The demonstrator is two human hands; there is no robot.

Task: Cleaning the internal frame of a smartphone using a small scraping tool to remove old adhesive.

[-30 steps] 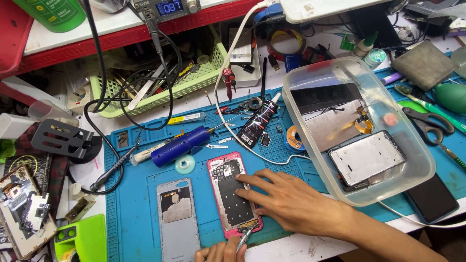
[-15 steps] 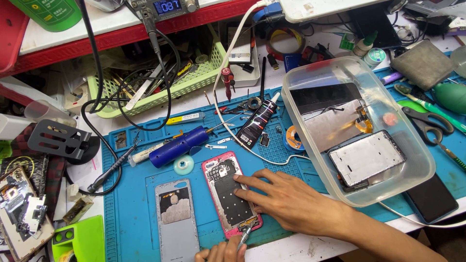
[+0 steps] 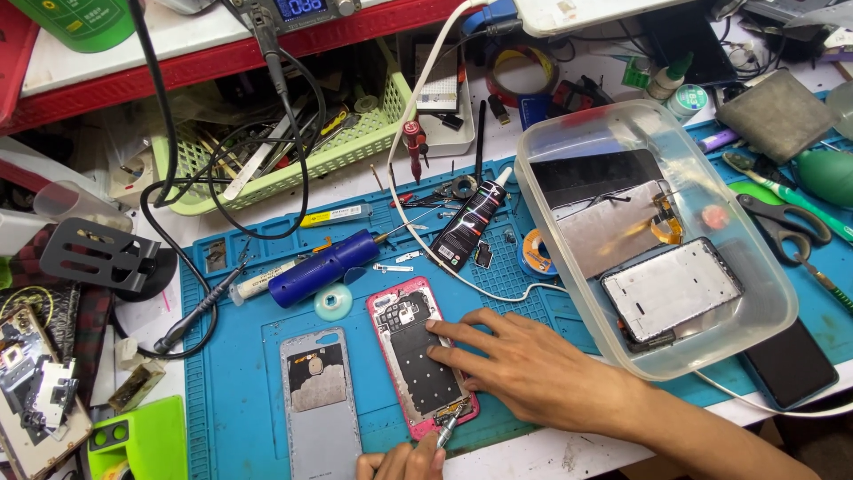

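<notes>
Two hands work at the lower centre of the head view. The right hand (image 3: 533, 373) lies flat, fingers spread, pressing on the opened pink-framed phone (image 3: 420, 354), which rests on the blue work mat (image 3: 240, 400) just left of centre. The left hand (image 3: 404, 462), only partly in frame at the bottom edge, pinches a pair of tweezers (image 3: 449, 428) whose tip touches the lower end of the phone. Just left of the phone lies a grey back cover (image 3: 322, 400), inner side up. Above both, a blue electric screwdriver (image 3: 324, 267) lies tilted on the mat, with a small round teal disc (image 3: 333, 302) beside it. A black glue tube (image 3: 468, 222) lies near the upper centre. At right of the frame stands a clear plastic tub (image 3: 773, 329) holding phone frames and panels. A green basket (image 3: 355, 151) of tools sits at upper left.
</notes>
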